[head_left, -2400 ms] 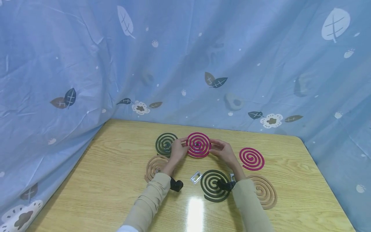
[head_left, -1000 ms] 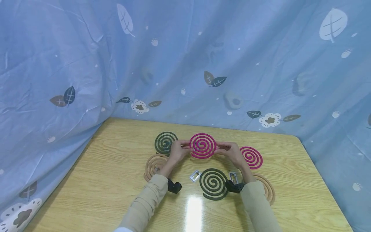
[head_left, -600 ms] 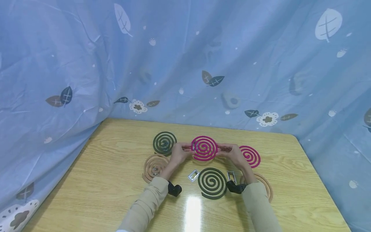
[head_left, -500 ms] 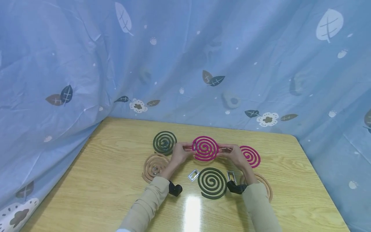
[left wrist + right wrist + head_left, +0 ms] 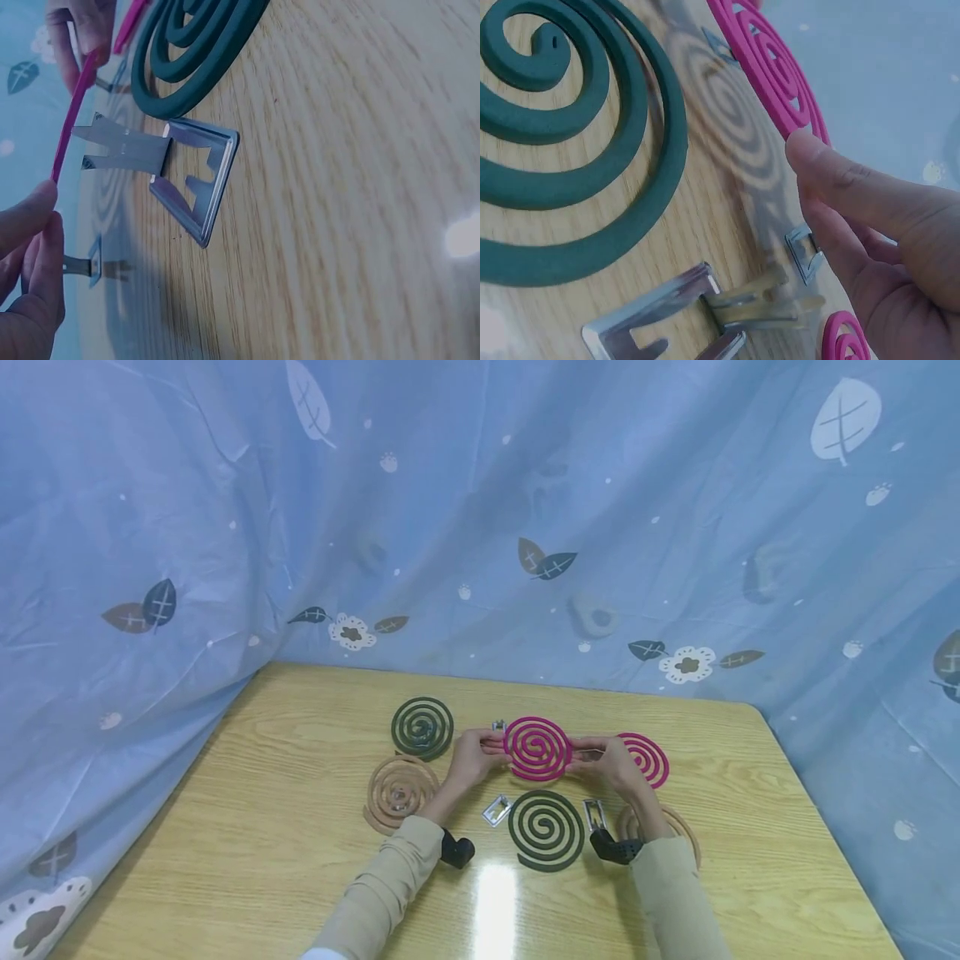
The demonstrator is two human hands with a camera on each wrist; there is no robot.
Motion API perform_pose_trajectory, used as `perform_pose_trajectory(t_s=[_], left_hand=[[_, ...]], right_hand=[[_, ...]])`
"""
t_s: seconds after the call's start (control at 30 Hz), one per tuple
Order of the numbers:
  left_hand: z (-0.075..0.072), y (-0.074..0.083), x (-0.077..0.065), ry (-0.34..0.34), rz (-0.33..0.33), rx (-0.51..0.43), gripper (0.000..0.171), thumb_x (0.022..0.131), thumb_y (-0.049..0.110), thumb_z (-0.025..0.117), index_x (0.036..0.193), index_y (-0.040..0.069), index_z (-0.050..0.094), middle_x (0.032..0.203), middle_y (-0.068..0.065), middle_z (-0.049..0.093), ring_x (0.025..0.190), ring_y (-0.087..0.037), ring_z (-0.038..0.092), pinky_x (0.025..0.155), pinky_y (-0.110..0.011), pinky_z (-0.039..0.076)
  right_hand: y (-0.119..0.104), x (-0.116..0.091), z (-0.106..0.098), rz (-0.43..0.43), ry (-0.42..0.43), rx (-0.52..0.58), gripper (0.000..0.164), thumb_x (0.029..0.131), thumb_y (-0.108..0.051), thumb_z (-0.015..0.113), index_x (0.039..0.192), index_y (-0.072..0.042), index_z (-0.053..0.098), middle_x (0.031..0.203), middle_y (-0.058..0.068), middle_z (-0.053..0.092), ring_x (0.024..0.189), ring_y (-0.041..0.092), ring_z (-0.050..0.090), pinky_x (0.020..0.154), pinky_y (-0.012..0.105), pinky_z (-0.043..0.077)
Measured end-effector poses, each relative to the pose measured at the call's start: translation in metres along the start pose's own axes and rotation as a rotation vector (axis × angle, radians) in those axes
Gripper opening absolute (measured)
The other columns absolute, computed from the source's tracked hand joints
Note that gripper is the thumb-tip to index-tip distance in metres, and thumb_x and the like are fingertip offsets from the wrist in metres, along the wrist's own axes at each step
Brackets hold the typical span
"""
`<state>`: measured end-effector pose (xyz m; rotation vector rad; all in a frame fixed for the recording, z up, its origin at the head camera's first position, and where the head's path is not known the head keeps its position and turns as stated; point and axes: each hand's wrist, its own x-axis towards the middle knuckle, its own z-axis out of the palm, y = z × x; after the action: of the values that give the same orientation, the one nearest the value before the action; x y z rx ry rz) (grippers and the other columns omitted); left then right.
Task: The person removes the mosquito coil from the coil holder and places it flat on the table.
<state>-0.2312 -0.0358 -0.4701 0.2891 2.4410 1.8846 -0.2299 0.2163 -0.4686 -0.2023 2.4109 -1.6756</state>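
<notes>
Both hands hold a pink mosquito coil by opposite edges. My left hand pinches its left rim between thumb and fingers; my right hand pinches the right rim. In the right wrist view the coil is tilted and raised off the table, its spiral shadow falling on the wood. Nearer the body lies a dark green coil. Beside it stand two metal coil stands with upright prongs, one on the left and one on the right. A further small stand shows behind my left fingers.
At left lie another green coil and a tan coil, each with a metal stand visible at its middle. On the right, a second pink coil and a tan coil are partly covered by my right hand and arm. A blue curtain borders the table.
Both hands have carried the pink coil to the right and slightly toward the body. The small stand at the back, earlier behind the coil, now shows beside it. The view has shifted slightly.
</notes>
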Motion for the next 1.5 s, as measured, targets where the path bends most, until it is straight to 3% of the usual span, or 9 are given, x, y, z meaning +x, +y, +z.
perform_pose_trajectory(t_s=[0.17, 0.47, 0.87, 1.1, 1.33, 1.5], left_hand=[[0.004, 0.000, 0.002, 0.003, -0.011, 0.035, 0.030, 0.075, -0.009, 0.075, 0.103, -0.014, 0.065, 0.090, -0.023, 0.068, 0.083, -0.031, 0.069, 0.070, -0.026, 0.060], [0.008, -0.002, 0.003, -0.016, -0.095, 0.034, 0.032, 0.073, -0.009, 0.076, 0.102, -0.014, 0.062, 0.090, -0.022, 0.067, 0.083, -0.032, 0.069, 0.073, -0.029, 0.060], [0.010, -0.008, 0.005, -0.031, -0.094, 0.017, 0.029, 0.076, -0.010, 0.073, 0.103, -0.014, 0.062, 0.094, -0.024, 0.067, 0.088, -0.035, 0.068, 0.075, -0.028, 0.060], [0.012, -0.009, 0.007, -0.022, -0.094, 0.008, 0.031, 0.075, -0.012, 0.073, 0.105, -0.015, 0.062, 0.095, -0.025, 0.067, 0.088, -0.034, 0.069, 0.074, -0.026, 0.060], [0.014, -0.007, 0.007, 0.030, -0.083, 0.044, 0.031, 0.076, -0.012, 0.073, 0.105, -0.014, 0.064, 0.094, -0.025, 0.068, 0.087, -0.033, 0.069, 0.073, -0.026, 0.060], [0.016, -0.005, 0.007, 0.054, -0.094, 0.076, 0.032, 0.075, -0.011, 0.074, 0.105, -0.014, 0.064, 0.095, -0.024, 0.068, 0.087, -0.032, 0.069, 0.074, -0.027, 0.059]], right_hand=[[0.001, -0.001, -0.002, 0.025, 0.005, 0.030, 0.044, 0.079, 0.009, 0.072, 0.119, 0.016, 0.057, 0.120, 0.032, 0.057, 0.092, 0.018, 0.067, 0.078, 0.019, 0.057], [-0.001, -0.002, -0.005, 0.014, -0.021, -0.017, 0.042, 0.081, 0.009, 0.070, 0.119, 0.017, 0.056, 0.116, 0.032, 0.060, 0.100, 0.037, 0.065, 0.081, 0.025, 0.058], [0.002, 0.000, -0.003, 0.050, 0.008, -0.051, 0.042, 0.078, 0.008, 0.074, 0.116, 0.017, 0.058, 0.103, 0.027, 0.066, 0.085, 0.018, 0.067, 0.071, 0.017, 0.056], [0.000, 0.000, -0.001, 0.068, 0.024, -0.077, 0.043, 0.077, 0.006, 0.075, 0.117, 0.015, 0.059, 0.104, 0.027, 0.066, 0.089, 0.024, 0.067, 0.074, 0.019, 0.057], [-0.001, 0.001, 0.000, 0.084, 0.039, -0.059, 0.045, 0.079, 0.005, 0.074, 0.119, 0.015, 0.058, 0.109, 0.027, 0.065, 0.090, 0.022, 0.067, 0.073, 0.014, 0.054], [-0.002, 0.003, 0.002, 0.094, 0.043, -0.040, 0.045, 0.078, 0.009, 0.072, 0.120, 0.016, 0.056, 0.109, 0.029, 0.064, 0.090, 0.024, 0.067, 0.074, 0.018, 0.057]])
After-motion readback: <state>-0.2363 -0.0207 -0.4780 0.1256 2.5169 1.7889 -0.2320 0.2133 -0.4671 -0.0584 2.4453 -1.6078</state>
